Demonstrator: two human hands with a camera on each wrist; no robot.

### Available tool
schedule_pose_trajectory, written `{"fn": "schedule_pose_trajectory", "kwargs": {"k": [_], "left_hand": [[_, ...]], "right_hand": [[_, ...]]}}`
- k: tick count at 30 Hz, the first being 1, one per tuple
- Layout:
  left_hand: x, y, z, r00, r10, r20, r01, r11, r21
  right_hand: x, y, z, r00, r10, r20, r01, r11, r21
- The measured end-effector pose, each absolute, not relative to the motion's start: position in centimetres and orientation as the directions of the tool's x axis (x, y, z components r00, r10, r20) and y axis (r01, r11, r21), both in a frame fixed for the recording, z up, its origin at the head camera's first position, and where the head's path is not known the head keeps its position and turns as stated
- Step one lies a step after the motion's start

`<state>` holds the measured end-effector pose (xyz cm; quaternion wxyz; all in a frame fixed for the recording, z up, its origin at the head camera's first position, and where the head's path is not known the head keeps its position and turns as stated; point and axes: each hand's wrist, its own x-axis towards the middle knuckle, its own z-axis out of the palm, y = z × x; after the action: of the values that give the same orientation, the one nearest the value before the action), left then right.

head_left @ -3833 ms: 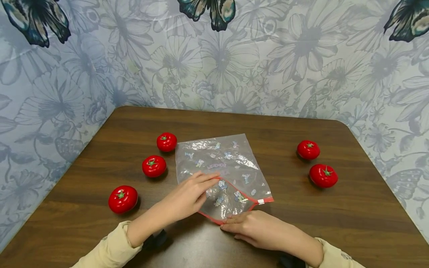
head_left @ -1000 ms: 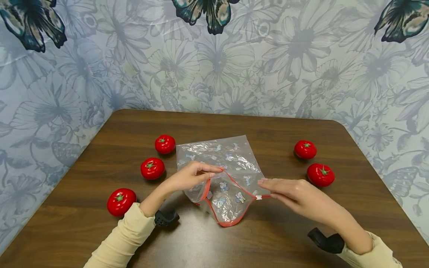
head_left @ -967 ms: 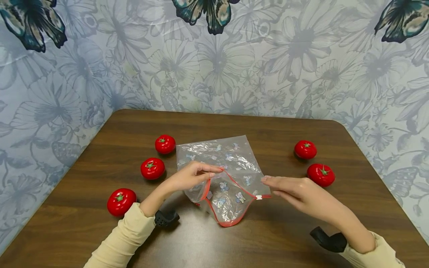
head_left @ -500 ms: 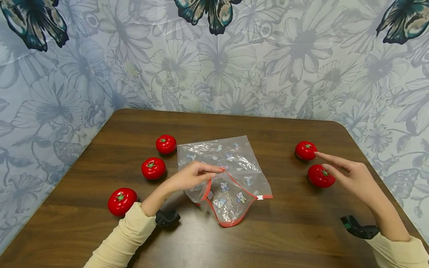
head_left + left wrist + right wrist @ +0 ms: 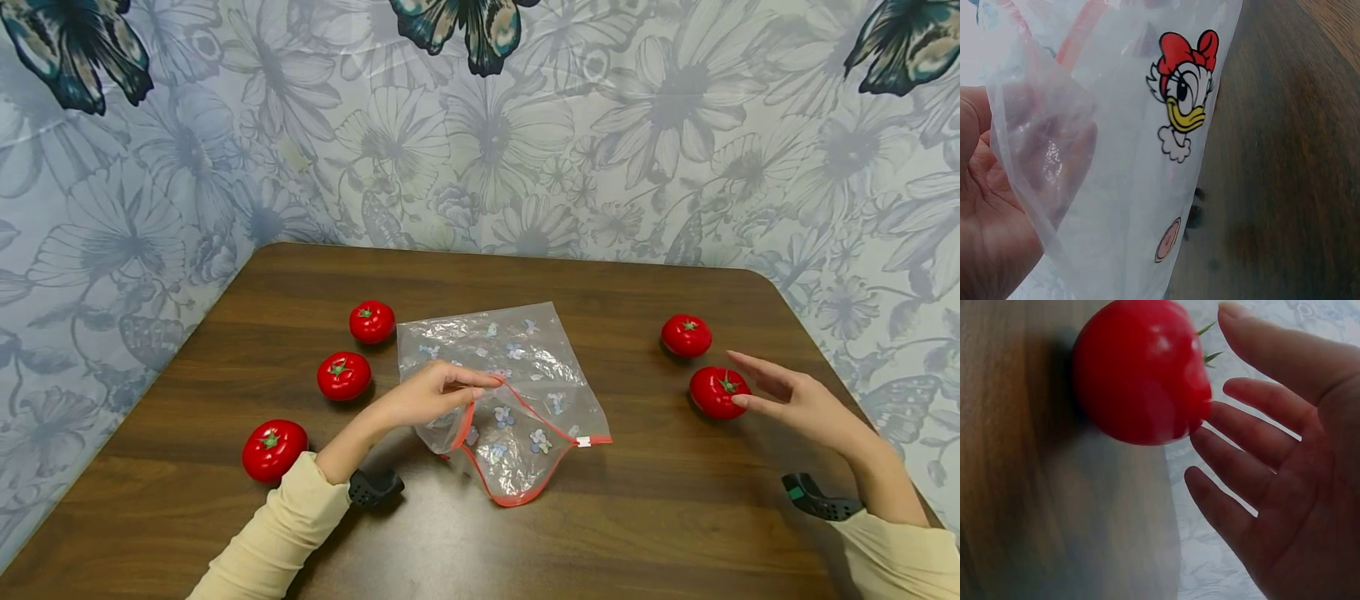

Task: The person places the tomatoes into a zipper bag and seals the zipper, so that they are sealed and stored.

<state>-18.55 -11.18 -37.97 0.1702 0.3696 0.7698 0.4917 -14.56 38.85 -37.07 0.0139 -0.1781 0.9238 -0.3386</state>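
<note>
My left hand (image 5: 431, 393) pinches the red-trimmed rim of a clear plastic zip bag (image 5: 562, 358) between thumb and fingers, and the bag's mouth gapes toward me. In the left wrist view the bag (image 5: 1125, 156) shows a printed cartoon duck, and part of the left hand (image 5: 997, 194) shows through the film. At the right, my right hand (image 5: 806, 408) is spread beside the nearer red tomato (image 5: 716, 393), thumb and fingers apart. The right wrist view has this tomato (image 5: 1141, 375) just beyond the fingers (image 5: 1241, 450), its green stem facing the hand.
Another tomato (image 5: 686, 336) lies right behind the nearer one. Left of the bag stand three more: a far tomato (image 5: 372, 322), a middle tomato (image 5: 344, 377) and a near tomato (image 5: 274, 451) close to the left sleeve (image 5: 262, 525). A white slider (image 5: 583, 442) sits at the bag's right corner.
My right hand has left the bag's right corner and moved right to the nearer right-hand tomato. The left hand has lifted the bag's rim, widening its mouth, and stays there.
</note>
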Motion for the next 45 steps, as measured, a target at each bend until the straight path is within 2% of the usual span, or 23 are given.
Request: {"fn": "schedule_pose_trajectory", "kwargs": {"k": [11, 21, 32, 38, 45], "left_hand": [[-18.4, -11.1, -37.9, -0.665, 0.739, 0.108, 0.405, 0.236, 0.883], [-18.4, -11.1, -37.8, -0.665, 0.740, 0.102, 0.395, 0.232, 0.889], [-18.3, -11.1, -37.8, -0.658, 0.744, 0.112, 0.404, 0.224, 0.887], [-18.2, -11.1, -37.9, -0.667, 0.739, 0.096, 0.393, 0.239, 0.888], [-18.1, -11.2, -37.8, -0.665, 0.740, 0.102, 0.405, 0.243, 0.882]], "right_hand": [[-14.8, 39.0, -37.9, -0.937, -0.349, -0.004, -0.263, 0.714, -0.649], [-14.9, 39.1, -38.7, -0.922, -0.377, 0.084, -0.339, 0.686, -0.643], [-15.0, 38.9, -39.0, -0.959, -0.281, 0.045, -0.242, 0.723, -0.646], [-14.9, 37.4, -38.7, -0.953, -0.295, 0.067, -0.257, 0.670, -0.696], [-14.1, 33.9, -36.9, -0.930, -0.347, 0.123, -0.308, 0.547, -0.778]]}}
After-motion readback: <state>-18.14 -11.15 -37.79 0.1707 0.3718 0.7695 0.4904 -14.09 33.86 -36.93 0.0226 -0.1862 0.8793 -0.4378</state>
